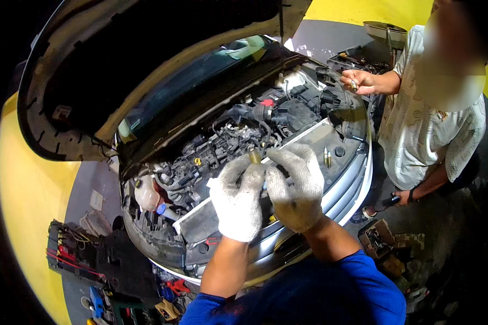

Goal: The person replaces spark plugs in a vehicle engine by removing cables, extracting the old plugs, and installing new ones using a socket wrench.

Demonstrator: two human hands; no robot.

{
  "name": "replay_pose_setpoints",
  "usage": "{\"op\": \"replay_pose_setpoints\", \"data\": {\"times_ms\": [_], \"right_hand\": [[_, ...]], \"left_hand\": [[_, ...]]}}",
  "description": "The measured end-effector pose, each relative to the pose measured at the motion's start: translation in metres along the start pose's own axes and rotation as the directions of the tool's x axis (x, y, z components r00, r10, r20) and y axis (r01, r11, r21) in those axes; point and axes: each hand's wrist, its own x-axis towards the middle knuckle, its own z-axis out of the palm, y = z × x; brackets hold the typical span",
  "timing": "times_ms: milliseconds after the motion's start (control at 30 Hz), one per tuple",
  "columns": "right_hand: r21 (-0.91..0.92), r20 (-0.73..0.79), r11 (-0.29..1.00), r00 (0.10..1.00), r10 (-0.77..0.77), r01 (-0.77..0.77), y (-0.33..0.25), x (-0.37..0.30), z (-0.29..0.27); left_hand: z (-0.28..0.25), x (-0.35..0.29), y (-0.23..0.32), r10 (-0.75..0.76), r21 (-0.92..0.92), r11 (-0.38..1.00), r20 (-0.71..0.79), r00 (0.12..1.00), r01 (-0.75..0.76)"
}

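Both my hands wear off-white knit gloves and are raised over the front of an open engine bay (pixel 217 149). Between the thumb and fingertips of my left hand (pixel 238 197) is a small brass-coloured spark plug (pixel 255 156). My right hand (pixel 297 187) is close beside it, its fingers curled into a pinch; whatever is in them is hidden by the glove. Two more spark plugs (pixel 327 157) stand upright on the front panel (pixel 309 176), to the right of my right hand.
The raised hood (pixel 119 76) arches over the car. At the right a person (pixel 434 119) holds a spark plug (pixel 353 85) over the bay's corner. A coolant tank (pixel 146 193) is at the left. Tools and parts (pixel 119 303) lie lower left; a box (pixel 377 238) sits lower right.
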Motion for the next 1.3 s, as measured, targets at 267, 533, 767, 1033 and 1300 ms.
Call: {"op": "replay_pose_setpoints", "data": {"times_ms": [267, 533, 767, 1033, 1300], "right_hand": [[0.093, 0.008, 0.992, 0.996, 0.086, -0.086, -0.007, 0.012, -0.002], [0.097, 0.028, 0.993, 0.997, 0.072, -0.074, -0.009, 0.012, -0.001], [0.126, 0.027, 0.983, 0.991, 0.128, -0.130, -0.010, 0.011, 0.000], [0.104, 0.013, 0.976, 0.981, 0.192, -0.192, -0.007, 0.015, -0.005], [0.637, 0.308, 0.667, 0.921, 0.238, -0.386, 0.034, 0.020, 0.005]], "left_hand": [[0.002, -0.002, 0.013, -0.012, 0.028, 1.000, -0.001, 1.000, 0.013], [0.002, -0.002, 0.013, 0.009, 0.041, 0.999, -0.001, 1.000, -0.009], [0.001, -0.002, 0.004, -0.017, 0.017, 1.000, -0.006, 1.000, 0.017], [-0.006, 0.000, 0.012, -0.010, 0.072, 0.997, 0.082, 0.997, 0.004], [-0.013, -0.004, 0.003, -0.074, -0.174, 0.980, 0.116, 0.991, 0.093]]}}
